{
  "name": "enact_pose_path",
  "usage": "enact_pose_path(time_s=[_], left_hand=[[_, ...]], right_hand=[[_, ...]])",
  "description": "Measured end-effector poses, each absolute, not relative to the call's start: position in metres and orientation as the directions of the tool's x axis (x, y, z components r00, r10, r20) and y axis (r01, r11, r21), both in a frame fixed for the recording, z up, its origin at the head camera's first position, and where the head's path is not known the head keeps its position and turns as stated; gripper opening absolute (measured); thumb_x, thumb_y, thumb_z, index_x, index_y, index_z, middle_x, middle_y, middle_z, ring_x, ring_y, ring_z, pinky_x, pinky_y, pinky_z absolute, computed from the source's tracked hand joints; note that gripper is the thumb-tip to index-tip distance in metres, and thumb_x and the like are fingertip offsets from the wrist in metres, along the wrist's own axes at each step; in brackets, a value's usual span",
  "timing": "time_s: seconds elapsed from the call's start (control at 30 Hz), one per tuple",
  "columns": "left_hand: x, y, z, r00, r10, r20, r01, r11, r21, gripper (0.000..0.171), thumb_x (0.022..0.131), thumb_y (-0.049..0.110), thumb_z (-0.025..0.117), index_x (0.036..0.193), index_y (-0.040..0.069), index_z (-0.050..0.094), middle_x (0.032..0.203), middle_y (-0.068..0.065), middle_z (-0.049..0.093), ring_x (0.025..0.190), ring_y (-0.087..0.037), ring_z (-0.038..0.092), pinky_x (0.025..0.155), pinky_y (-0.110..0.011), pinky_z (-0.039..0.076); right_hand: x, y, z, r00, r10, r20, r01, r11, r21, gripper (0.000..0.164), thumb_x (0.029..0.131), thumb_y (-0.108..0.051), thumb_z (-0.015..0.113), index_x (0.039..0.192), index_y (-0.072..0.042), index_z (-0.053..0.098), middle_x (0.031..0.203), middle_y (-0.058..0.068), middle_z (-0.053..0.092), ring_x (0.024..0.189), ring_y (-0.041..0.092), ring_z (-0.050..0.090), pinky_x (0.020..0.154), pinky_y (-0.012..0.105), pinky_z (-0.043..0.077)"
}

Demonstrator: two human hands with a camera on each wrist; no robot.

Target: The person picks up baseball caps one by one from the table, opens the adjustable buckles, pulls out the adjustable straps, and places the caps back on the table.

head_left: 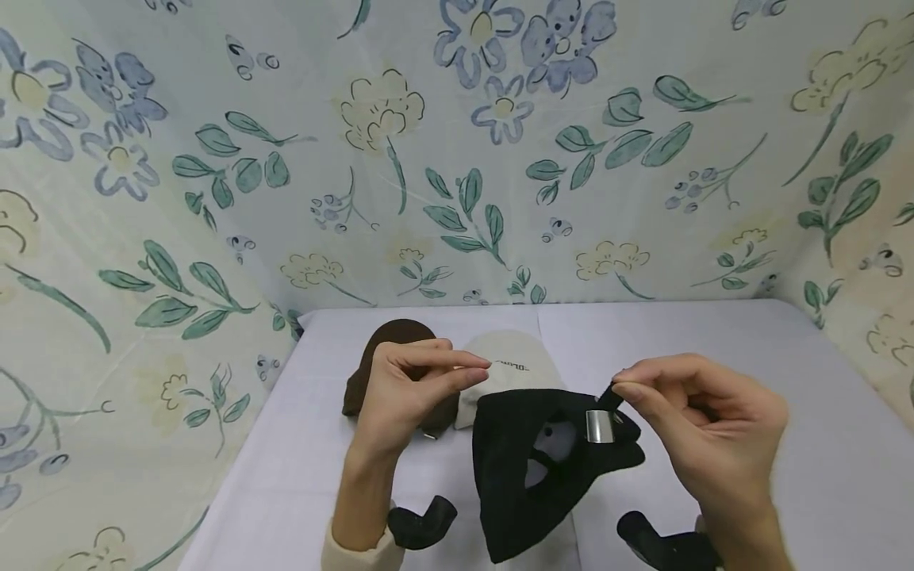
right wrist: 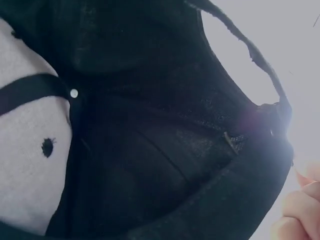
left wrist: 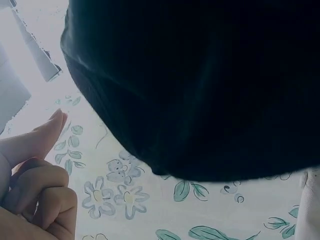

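A black cap [head_left: 500,476] hangs tilted over the table, a metal buckle [head_left: 600,427] showing on its strap. With thumb and forefinger my right hand [head_left: 714,428] pinches the strap's black end. Through gaps in the cap a grey patch with a dark spot [right wrist: 47,147] shows. My left hand [head_left: 410,396] is up beside the cap's left side, thumb and forefinger tips meeting with nothing visible between them; its other fingers [left wrist: 50,192] are curled in the left wrist view. The cap's dark crown [left wrist: 190,90] fills much of that view.
Behind the hands, a brown cap [head_left: 400,333] and a cream cap [head_left: 517,357] with small dark lettering lie side by side on the white table [head_left: 678,341]. A flower-printed cloth [head_left: 471,262] rises along the table's back and sides. Black mounts [head_left: 421,523] sit at both wrists.
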State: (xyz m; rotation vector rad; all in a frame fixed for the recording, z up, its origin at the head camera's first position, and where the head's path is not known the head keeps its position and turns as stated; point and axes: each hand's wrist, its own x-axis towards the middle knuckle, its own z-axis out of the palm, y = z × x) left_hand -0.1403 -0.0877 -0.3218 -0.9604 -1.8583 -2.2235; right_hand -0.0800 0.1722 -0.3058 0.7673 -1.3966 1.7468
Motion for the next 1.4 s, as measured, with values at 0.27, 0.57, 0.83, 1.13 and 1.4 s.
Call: enact_pose_path(time_s=[0.27,0.57,0.83,1.13,1.4], left_hand=[[-0.125,-0.077,-0.316,-0.772,0.348,0.532,0.494,-0.197,0.847,0.013,0.081,-0.006,0.083,0.093,-0.008,0.080,0.056,0.002,0.029,0.057,-0.014,0.030,0.050,-0.027,0.025],[-0.109,-0.062,-0.313,-0.711,0.342,0.614,0.596,-0.169,0.785,0.013,0.081,-0.006,0.083,0.094,-0.007,0.080,0.054,0.001,0.033,0.052,-0.011,0.031,0.049,-0.022,0.025],[-0.105,-0.056,-0.315,-0.697,0.340,0.631,0.610,-0.181,0.771,0.014,0.083,-0.005,0.082,0.096,-0.009,0.080,0.054,0.000,0.037,0.051,-0.009,0.032,0.048,-0.020,0.026],[-0.106,-0.055,-0.318,-0.693,0.348,0.631,0.591,-0.225,0.774,0.013,0.084,-0.007,0.080,0.096,-0.013,0.078,0.055,-0.004,0.041,0.051,-0.009,0.031,0.047,-0.021,0.026],[-0.108,-0.054,-0.321,-0.669,0.326,0.668,0.645,-0.192,0.740,0.007,0.086,-0.006,0.079,0.092,-0.009,0.079,0.055,-0.003,0.043,0.050,-0.008,0.030,0.046,-0.020,0.026]], right_hand=[[-0.086,0.165,-0.309,-0.523,0.122,0.844,-0.850,-0.001,-0.527,0.015,0.073,0.024,0.078,0.081,0.012,0.074,0.051,-0.004,0.036,0.048,0.003,0.015,0.043,0.011,0.009],[-0.087,0.157,-0.316,-0.518,0.061,0.853,-0.838,0.160,-0.521,0.018,0.073,0.017,0.083,0.084,0.004,0.077,0.053,-0.006,0.028,0.049,0.002,0.019,0.045,0.010,0.016],[-0.086,0.150,-0.321,-0.507,0.012,0.862,-0.842,0.206,-0.498,0.017,0.076,0.011,0.085,0.088,0.001,0.078,0.053,-0.006,0.027,0.049,0.001,0.020,0.046,0.010,0.019],[-0.086,0.143,-0.326,-0.488,-0.018,0.873,-0.856,0.206,-0.475,0.009,0.083,-0.002,0.085,0.089,-0.001,0.078,0.053,-0.006,0.026,0.049,0.002,0.019,0.047,0.010,0.019],[-0.087,0.144,-0.328,-0.497,-0.026,0.867,-0.850,0.219,-0.480,0.011,0.085,-0.011,0.086,0.089,-0.002,0.079,0.053,-0.006,0.025,0.049,0.004,0.018,0.046,0.012,0.020]])
